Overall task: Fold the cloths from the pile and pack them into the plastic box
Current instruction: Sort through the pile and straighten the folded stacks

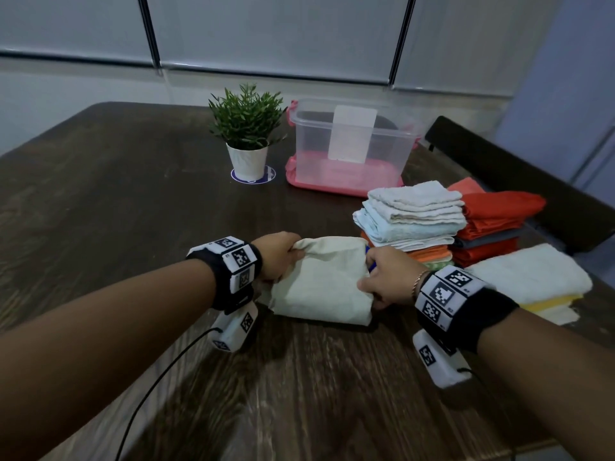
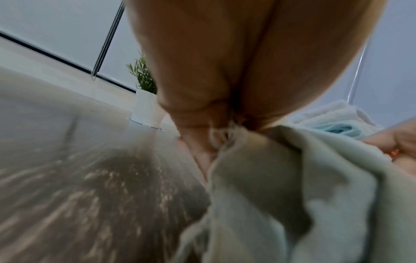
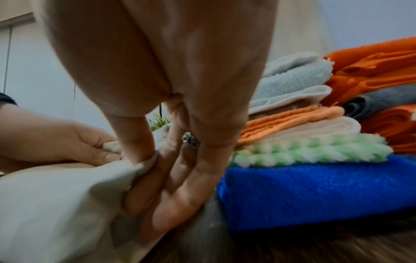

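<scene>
A cream cloth (image 1: 324, 281) lies folded on the dark wooden table (image 1: 133, 194) between my hands. My left hand (image 1: 281, 254) pinches its far left corner, and the cream cloth (image 2: 292, 178) bunches under that thumb in the left wrist view. My right hand (image 1: 382, 277) pinches the right edge; thumb and fingers (image 3: 157, 178) clamp the cream cloth (image 3: 56, 204) there. The clear plastic box (image 1: 349, 141) stands at the back on its pink lid. A pile of folded cloths (image 1: 412, 217) rises just right of my right hand.
A potted plant (image 1: 248, 128) stands left of the box. Orange and grey cloths (image 1: 492, 224) are stacked behind the pile, and white and yellow towels (image 1: 532, 281) lie at the right edge. A blue cloth (image 3: 315, 192) sits lowest in the pile. A dark chair back (image 1: 515, 181) stands beyond the table.
</scene>
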